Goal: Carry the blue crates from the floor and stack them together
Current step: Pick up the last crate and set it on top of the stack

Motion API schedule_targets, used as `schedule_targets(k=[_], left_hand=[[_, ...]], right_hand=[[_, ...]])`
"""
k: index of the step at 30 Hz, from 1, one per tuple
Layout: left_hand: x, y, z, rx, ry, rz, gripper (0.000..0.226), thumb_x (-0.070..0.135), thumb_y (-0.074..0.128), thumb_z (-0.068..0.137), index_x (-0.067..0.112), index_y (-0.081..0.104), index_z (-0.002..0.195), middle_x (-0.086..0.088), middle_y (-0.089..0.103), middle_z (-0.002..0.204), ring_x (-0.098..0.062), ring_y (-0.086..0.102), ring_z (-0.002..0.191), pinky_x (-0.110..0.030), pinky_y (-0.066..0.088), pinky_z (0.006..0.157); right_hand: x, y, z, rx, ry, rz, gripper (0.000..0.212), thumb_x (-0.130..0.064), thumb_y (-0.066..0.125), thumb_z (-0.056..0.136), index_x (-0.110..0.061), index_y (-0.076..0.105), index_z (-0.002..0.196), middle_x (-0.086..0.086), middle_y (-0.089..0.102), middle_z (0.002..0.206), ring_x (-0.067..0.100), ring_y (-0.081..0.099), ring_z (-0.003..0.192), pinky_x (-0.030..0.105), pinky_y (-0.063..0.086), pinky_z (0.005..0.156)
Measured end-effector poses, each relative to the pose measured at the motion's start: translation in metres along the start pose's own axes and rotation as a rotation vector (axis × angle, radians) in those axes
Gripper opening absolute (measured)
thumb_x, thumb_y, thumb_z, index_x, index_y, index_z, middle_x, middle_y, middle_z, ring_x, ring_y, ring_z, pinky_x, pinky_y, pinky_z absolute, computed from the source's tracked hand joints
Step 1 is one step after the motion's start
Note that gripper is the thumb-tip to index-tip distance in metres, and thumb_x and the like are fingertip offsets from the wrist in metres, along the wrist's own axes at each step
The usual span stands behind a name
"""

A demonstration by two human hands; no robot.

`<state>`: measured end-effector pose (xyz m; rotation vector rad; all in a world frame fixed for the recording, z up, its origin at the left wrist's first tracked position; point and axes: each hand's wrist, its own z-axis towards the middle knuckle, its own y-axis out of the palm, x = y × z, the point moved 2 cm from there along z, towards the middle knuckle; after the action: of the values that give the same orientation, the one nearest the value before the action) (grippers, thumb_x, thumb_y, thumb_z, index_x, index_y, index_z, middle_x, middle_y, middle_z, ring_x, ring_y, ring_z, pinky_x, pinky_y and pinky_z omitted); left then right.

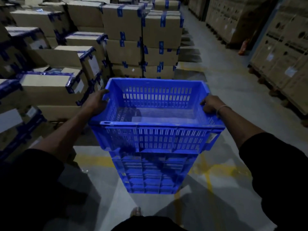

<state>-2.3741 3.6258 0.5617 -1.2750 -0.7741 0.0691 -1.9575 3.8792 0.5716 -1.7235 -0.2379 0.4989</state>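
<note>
The top blue crate (pixel 156 114) sits open side up on a stack of blue crates (pixel 153 174) in the middle of the view, its long axis running left to right across the person. The left hand (pixel 96 101) grips its left short rim, fingers curled over the edge; the right hand (pixel 210 104), a thin bangle (pixel 222 108) at the wrist, grips the right short rim likewise. Taped cardboard boxes (pixel 123 30) crowd close on the left and behind. Grey floor (pixel 233 90) with yellow lines (pixel 208 179) lies open to the right, up to the tall cartons (pixel 283 47).
</note>
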Motion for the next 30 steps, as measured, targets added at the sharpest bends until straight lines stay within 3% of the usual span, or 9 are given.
schedule_targets(k=[5,13,18,22,24,27,28,30], left_hand=[[0.000,0.005,0.045,0.011,0.019,-0.012,0.051,0.020,0.059,0.099,0.017,0.047,0.149,-0.022,0.058,0.137,-0.039,0.062,0.113,-0.046,0.051,0.088],[0.006,0.009,0.079,-0.020,0.056,0.096,0.055,0.015,0.053,0.101,0.009,0.039,0.154,-0.028,0.050,0.145,-0.043,0.052,0.128,-0.048,0.044,0.101],[-0.007,0.012,0.069,-0.034,0.038,0.112,0.060,0.019,0.050,0.101,0.020,0.032,0.158,-0.026,0.056,0.137,-0.043,0.060,0.116,-0.050,0.052,0.090],[-0.004,0.012,0.057,-0.058,0.046,0.140,0.062,0.017,0.046,0.103,0.021,0.024,0.160,-0.027,0.055,0.134,-0.042,0.060,0.113,-0.052,0.052,0.092],[-0.001,0.013,0.057,-0.125,0.043,0.232,0.070,0.017,0.047,0.102,0.018,0.012,0.162,-0.032,0.041,0.147,-0.047,0.054,0.120,-0.052,0.049,0.096],[0.006,0.020,0.046,-0.213,-0.001,0.341,0.084,0.028,0.052,0.100,0.015,-0.005,0.161,-0.025,-0.016,0.164,-0.054,0.025,0.143,-0.057,0.036,0.110],[0.008,0.023,0.041,-0.210,-0.001,0.365,0.088,0.034,0.053,0.100,0.012,-0.007,0.161,-0.022,-0.024,0.164,-0.053,0.016,0.147,-0.058,0.034,0.111],[0.010,0.026,0.034,-0.166,0.050,0.422,0.094,0.045,0.054,0.098,0.006,-0.005,0.160,-0.021,-0.022,0.165,-0.048,0.013,0.150,-0.057,0.035,0.110]], right_hand=[[-0.009,-0.005,0.047,0.009,0.027,0.032,0.037,-0.004,0.065,0.085,-0.002,0.068,0.122,0.018,0.061,0.133,0.035,0.060,0.116,0.036,0.048,0.096],[-0.012,-0.007,0.080,-0.006,0.078,0.051,0.041,-0.004,0.065,0.084,-0.007,0.067,0.125,0.014,0.059,0.138,0.032,0.058,0.121,0.034,0.045,0.101],[-0.007,0.004,0.071,0.011,0.101,0.028,0.042,-0.005,0.064,0.083,-0.010,0.068,0.125,0.016,0.059,0.137,0.035,0.058,0.120,0.037,0.046,0.103],[-0.007,0.007,0.061,0.034,0.088,0.010,0.045,-0.009,0.065,0.082,-0.017,0.067,0.127,0.015,0.059,0.136,0.034,0.059,0.119,0.039,0.047,0.101],[-0.009,0.005,0.057,0.024,0.094,-0.007,0.045,-0.012,0.066,0.084,-0.018,0.065,0.128,0.014,0.058,0.137,0.034,0.059,0.119,0.040,0.048,0.098],[-0.013,0.001,0.052,0.031,0.095,-0.013,0.050,-0.017,0.067,0.084,-0.019,0.061,0.134,0.015,0.056,0.139,0.037,0.059,0.118,0.042,0.050,0.096],[-0.014,0.000,0.050,0.047,0.090,-0.010,0.054,-0.019,0.068,0.083,-0.018,0.058,0.136,0.016,0.055,0.139,0.038,0.059,0.117,0.043,0.051,0.094],[-0.014,0.001,0.045,0.076,0.071,-0.011,0.063,-0.022,0.070,0.080,-0.016,0.053,0.140,0.019,0.054,0.139,0.040,0.059,0.115,0.043,0.051,0.090]])
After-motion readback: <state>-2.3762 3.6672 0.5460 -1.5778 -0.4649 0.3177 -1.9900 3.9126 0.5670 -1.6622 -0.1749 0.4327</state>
